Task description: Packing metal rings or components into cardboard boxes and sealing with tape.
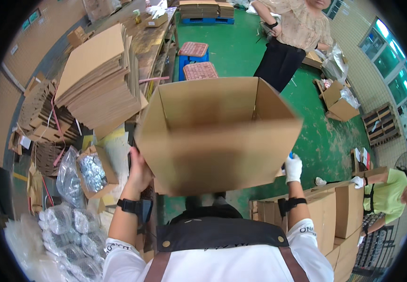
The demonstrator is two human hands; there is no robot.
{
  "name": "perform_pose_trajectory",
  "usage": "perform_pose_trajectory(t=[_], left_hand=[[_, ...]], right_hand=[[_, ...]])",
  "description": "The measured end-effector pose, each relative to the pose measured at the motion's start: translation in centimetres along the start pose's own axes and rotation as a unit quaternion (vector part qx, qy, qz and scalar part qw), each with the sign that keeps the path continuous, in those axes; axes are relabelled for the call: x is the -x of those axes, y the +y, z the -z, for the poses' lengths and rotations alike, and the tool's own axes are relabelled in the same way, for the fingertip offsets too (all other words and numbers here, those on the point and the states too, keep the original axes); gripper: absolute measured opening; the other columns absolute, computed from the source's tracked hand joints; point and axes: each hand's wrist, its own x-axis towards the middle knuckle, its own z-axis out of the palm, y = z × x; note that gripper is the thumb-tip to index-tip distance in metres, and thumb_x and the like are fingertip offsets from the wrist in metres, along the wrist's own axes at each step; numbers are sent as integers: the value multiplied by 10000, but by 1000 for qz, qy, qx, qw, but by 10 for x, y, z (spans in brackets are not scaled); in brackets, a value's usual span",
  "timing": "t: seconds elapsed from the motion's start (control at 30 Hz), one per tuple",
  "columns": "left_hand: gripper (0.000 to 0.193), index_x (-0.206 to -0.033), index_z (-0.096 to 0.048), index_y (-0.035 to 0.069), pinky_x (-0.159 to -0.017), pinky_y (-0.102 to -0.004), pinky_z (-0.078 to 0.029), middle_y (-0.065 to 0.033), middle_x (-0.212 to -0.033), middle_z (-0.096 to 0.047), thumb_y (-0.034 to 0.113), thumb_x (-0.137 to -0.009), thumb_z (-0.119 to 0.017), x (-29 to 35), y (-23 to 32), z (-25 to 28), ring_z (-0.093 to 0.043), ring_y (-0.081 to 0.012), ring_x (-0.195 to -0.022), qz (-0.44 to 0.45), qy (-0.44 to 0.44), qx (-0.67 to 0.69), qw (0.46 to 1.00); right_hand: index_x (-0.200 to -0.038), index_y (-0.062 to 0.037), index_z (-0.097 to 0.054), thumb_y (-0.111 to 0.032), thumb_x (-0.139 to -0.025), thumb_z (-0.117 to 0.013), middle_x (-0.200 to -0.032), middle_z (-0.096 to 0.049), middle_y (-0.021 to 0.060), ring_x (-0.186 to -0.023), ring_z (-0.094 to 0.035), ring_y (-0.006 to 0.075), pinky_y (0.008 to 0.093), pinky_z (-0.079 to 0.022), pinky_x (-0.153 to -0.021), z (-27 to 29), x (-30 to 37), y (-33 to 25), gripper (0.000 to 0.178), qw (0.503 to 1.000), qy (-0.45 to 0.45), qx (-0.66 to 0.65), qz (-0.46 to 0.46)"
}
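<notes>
An open-topped cardboard box (217, 155) hangs in front of me, slightly smeared by motion. Its open top faces me and I see bare inner walls; the bottom is hidden. My left hand (140, 171) is bare and grips the box's left side, its fingertips partly hidden behind the cardboard. At the lower right edge my right hand (293, 168), in a white glove, is closed on the box. A small blue thing (291, 155) shows by its fingers, too small to name.
A stack of flat cardboard (100, 75) leans on the left bench. Below it stand a carton of silvery packets (93, 171) and clear-wrapped bundles (74, 235). Closed cartons (323, 216) stand at right, near a person in green (387, 195). Another person (283, 56) stands ahead, near stools (200, 70).
</notes>
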Motion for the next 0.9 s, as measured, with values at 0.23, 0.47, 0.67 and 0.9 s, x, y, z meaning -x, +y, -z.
perform_pose_trajectory(t=[0.23,0.47,0.67,0.9], left_hand=[[672,-1415,-354,-46,-1059,-337,-349,-182,-1358,-508,374,-943,-584,-54,-67,0,-473,-243,-1266,-105,127,-242,956],[483,-1256,-537,-4,-942,-393,-451,-202,-1137,-627,333,-917,-605,-56,-79,-42,-578,-366,-1085,-300,313,-483,761],[267,-943,-623,20,-815,-318,-462,-112,-929,-572,280,-899,-664,122,-23,-168,-570,-246,-853,-410,102,-445,790],[455,-1107,-578,5,-854,-378,-468,-106,-975,-657,306,-815,-756,205,-93,-40,-627,-188,-910,-141,523,-328,774]], right_hand=[[-1077,17,-671,-572,-818,-567,-1019,-668,257,-961,-653,391,437,-504,-860,9,-16,8,652,995,41,84,-16],[-1150,32,-586,-457,-911,-596,-1008,-632,114,-846,-613,215,376,-517,-769,130,42,-91,545,915,-122,-326,202],[-1349,20,-451,-285,-892,-593,-1175,-608,167,-1003,-619,230,335,-495,-853,89,164,-211,568,704,-519,-209,436],[-1096,-32,-648,-239,-841,-648,-1031,-668,209,-882,-660,356,415,-549,-774,35,228,-337,328,362,-592,14,720]])
